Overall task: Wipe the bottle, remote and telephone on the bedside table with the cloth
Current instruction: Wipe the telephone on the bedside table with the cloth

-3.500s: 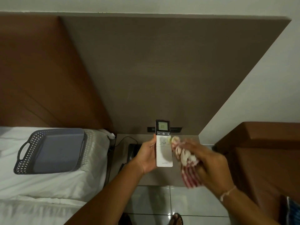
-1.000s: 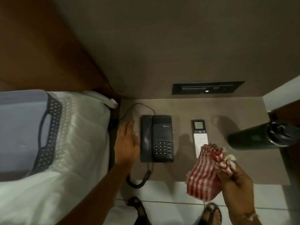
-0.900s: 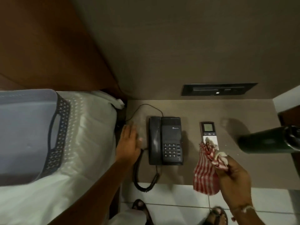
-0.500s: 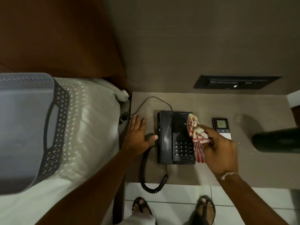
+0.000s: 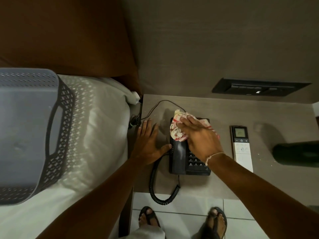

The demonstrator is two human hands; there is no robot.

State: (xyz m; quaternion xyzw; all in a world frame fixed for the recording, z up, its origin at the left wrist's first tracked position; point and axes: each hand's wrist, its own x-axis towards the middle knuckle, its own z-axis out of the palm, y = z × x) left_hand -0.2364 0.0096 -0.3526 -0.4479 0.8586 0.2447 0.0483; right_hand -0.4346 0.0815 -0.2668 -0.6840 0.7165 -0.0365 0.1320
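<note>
Telephone (image 5: pixel 179 157) lies on the bedside table (image 5: pixel 224 111), the right hand (image 5: pixel 201 138) pressing the cloth (image 5: pixel 175 133) flat on its far end with straight fingers; the left hand (image 5: pixel 148 144) rests spread on the table beside it (thumb against its side), remote (image 5: pixel 241 149) just right, bottle (image 5: pixel 296 152) beyond

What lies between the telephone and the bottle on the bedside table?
The head view shows the white remote lying flat on the bedside table between the black telephone and the dark bottle, touching neither, with bare tabletop on either side.
</note>
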